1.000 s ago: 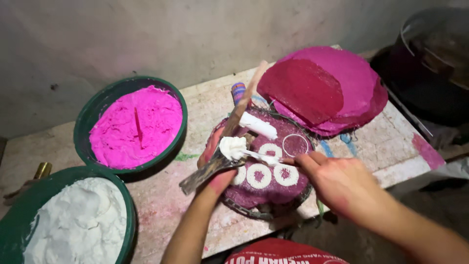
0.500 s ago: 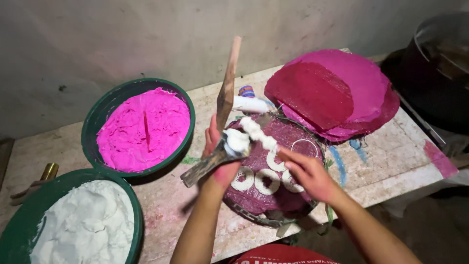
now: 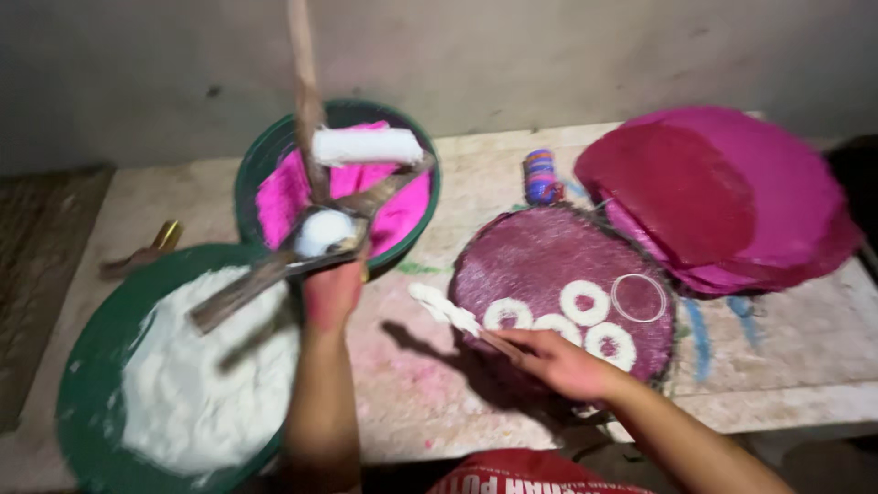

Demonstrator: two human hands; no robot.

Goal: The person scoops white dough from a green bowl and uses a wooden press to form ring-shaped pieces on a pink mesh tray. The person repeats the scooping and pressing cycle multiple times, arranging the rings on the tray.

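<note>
The press tool (image 3: pixel 311 229), a wooden and metal lever frame with a white cylinder on its upper arm and a white dough ball at its centre, hangs above the white-dough basin (image 3: pixel 101 366) and the pink-dough basin (image 3: pixel 274 155). It looks stiff, fairly heavy and awkward; the grip is best taken low at the crossing. The left hand (image 3: pixel 334 293) is clamped there from beneath. The round woven tray (image 3: pixel 540 256), dark pink, carries four soft white rings that would probably tear easily. The right hand (image 3: pixel 558 361) is closed on a thin stick (image 3: pixel 457 316) smeared with dough, at the tray's near edge.
</note>
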